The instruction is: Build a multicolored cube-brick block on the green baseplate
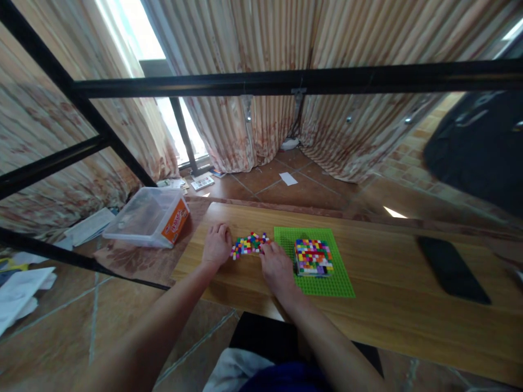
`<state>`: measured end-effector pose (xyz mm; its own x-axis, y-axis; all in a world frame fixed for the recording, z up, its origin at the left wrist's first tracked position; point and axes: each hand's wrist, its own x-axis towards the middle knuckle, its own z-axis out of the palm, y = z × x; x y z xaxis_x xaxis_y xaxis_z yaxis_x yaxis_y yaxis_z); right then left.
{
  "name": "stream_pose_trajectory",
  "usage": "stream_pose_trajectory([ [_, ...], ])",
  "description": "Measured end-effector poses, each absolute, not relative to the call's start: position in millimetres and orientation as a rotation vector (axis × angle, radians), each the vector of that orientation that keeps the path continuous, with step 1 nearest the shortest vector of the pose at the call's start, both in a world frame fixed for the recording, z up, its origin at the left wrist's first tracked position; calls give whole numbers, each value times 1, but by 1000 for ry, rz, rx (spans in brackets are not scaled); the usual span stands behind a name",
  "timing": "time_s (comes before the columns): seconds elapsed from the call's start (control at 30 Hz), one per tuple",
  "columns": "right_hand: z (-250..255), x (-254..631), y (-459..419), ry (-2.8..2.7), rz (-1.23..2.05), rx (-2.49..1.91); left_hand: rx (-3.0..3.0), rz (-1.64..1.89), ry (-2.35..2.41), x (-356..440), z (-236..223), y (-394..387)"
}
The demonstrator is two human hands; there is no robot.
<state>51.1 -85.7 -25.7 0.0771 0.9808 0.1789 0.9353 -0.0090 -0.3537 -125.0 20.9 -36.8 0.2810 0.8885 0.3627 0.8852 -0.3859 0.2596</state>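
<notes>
A loose pile of small multicoloured building bricks [247, 245] lies on the wooden table. At the pile's left end my left hand [218, 244] rests with curled fingers; whatever is under them is hidden. My right hand [278, 267] reaches the pile's right end, its fingers drawn together at the bricks, and I cannot make out what is between them. Just right of that hand, a green baseplate [341, 280] lies flat. On it stands a block built of many coloured bricks [314, 257], with a patchwork top.
A dark phone-like slab [453, 269] lies on the table [384, 267] to the right. Beyond the left end, a clear plastic box [139, 215] with an orange label sits on the floor. A black metal bar [261, 83] crosses in front of the curtains [269, 38].
</notes>
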Motion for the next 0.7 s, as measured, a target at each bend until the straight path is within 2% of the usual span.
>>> stream_pose_trajectory([
  [0.2,-24,48,-80,-1901,195,-2040,2517,697,1761,-124,-35,21],
  [0.37,-22,45,-91,-1836,242,-1915,2537,688,1765,-125,-37,24],
  [0.6,-5,57,-146,-1477,426,-1561,2546,706,1758,-128,-41,27],
  [0.7,1,76,-169,-1304,483,-1557,2553,714,1733,-128,-41,28],
])
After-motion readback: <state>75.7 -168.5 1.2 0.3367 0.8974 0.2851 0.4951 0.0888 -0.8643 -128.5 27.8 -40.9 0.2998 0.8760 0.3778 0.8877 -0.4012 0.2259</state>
